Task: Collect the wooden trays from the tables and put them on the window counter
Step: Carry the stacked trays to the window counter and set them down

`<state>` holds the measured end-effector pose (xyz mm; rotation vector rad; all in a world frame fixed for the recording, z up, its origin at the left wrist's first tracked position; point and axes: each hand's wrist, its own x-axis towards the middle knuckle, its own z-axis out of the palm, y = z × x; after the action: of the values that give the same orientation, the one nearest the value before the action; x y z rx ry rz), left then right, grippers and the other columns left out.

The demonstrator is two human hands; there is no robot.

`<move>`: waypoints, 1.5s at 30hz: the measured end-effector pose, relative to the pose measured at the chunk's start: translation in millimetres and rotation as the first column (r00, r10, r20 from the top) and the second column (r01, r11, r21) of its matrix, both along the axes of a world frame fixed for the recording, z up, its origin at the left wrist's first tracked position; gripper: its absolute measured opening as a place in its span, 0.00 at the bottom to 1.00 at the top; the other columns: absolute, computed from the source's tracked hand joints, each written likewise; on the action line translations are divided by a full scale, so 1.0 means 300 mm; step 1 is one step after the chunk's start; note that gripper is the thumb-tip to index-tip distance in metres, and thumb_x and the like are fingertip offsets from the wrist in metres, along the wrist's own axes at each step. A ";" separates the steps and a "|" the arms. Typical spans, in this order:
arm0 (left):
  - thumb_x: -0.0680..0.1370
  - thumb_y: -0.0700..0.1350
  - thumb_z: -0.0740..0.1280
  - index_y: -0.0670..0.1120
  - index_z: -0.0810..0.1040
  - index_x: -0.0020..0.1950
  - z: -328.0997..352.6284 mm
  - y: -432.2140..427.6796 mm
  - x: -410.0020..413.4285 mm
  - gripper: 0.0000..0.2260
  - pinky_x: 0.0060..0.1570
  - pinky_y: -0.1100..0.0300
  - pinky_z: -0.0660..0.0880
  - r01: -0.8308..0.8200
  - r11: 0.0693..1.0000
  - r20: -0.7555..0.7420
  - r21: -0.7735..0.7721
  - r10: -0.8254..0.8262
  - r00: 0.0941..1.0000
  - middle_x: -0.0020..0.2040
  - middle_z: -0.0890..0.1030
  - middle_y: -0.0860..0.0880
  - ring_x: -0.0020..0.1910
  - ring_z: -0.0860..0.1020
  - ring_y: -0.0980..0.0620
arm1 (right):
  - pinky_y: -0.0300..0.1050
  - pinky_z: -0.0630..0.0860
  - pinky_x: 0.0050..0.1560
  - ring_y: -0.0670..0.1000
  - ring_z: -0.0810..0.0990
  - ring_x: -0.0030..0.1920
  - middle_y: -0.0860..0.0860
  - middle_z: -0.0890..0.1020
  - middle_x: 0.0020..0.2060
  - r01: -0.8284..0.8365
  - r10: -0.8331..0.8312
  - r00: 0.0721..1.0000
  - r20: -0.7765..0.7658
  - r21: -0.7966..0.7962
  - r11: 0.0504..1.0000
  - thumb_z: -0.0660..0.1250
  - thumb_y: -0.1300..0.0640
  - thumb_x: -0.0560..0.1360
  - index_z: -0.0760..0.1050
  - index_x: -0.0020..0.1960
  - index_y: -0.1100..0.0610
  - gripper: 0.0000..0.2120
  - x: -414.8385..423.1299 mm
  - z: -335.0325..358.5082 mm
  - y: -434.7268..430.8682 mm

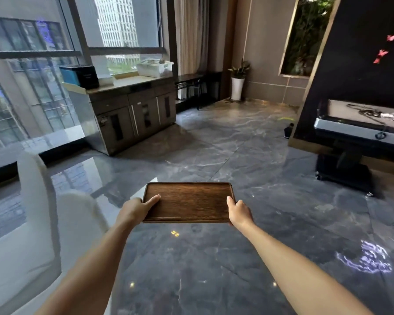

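tray: wooden tray (188, 202) empty, held level in the air over the marble floor (248, 160)
hands: left hand (135, 209) and right hand (239, 211) each clamp a short end, thumbs on top
handling: looks rigid, light, smooth; low rim gives purchase, end grip seems right
near: white chair (43, 214) close on the left
path: open floor ahead
far: window counter (125, 84) well apart; black box (82, 76) and white bin (154, 68) on top, gap between

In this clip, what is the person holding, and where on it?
An empty wooden tray, held level over the floor. The left hand takes its left short edge, the right hand its right short edge, thumbs on top.
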<state>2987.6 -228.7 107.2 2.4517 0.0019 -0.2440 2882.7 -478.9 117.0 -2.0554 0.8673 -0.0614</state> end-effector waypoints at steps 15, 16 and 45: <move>0.71 0.69 0.58 0.43 0.72 0.31 0.028 -0.340 1.272 0.29 0.41 0.54 0.73 -0.121 0.992 0.010 -0.034 0.121 0.993 0.31 0.77 0.45 0.34 0.77 0.45 | 0.50 0.67 0.64 0.63 0.70 0.66 0.66 0.72 0.65 -0.151 0.153 0.987 0.054 -0.037 0.988 0.52 0.47 0.80 0.67 0.65 0.70 0.27 1.393 0.055 -0.373; 0.71 0.69 0.58 0.43 0.72 0.31 0.033 -0.352 1.380 0.29 0.41 0.54 0.74 -0.122 0.992 0.009 -0.029 0.122 0.992 0.31 0.77 0.45 0.35 0.77 0.44 | 0.50 0.67 0.64 0.63 0.71 0.66 0.67 0.72 0.65 -0.154 0.156 0.986 0.062 -0.043 0.987 0.52 0.48 0.80 0.68 0.65 0.70 0.27 1.504 0.061 -0.384; 0.72 0.67 0.57 0.45 0.75 0.35 0.117 -0.739 4.086 0.26 0.43 0.53 0.74 -0.307 0.952 0.043 0.008 0.307 0.951 0.37 0.78 0.46 0.40 0.78 0.43 | 0.35 0.69 0.13 0.56 0.75 0.42 0.64 0.76 0.58 -0.300 0.289 0.943 0.163 0.043 0.953 0.55 0.49 0.80 0.70 0.61 0.69 0.24 4.414 0.108 -0.814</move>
<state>4213.3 -450.2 142.2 2.4286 0.3662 -0.0550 4206.9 -723.0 149.5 -2.0647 0.4537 -0.0277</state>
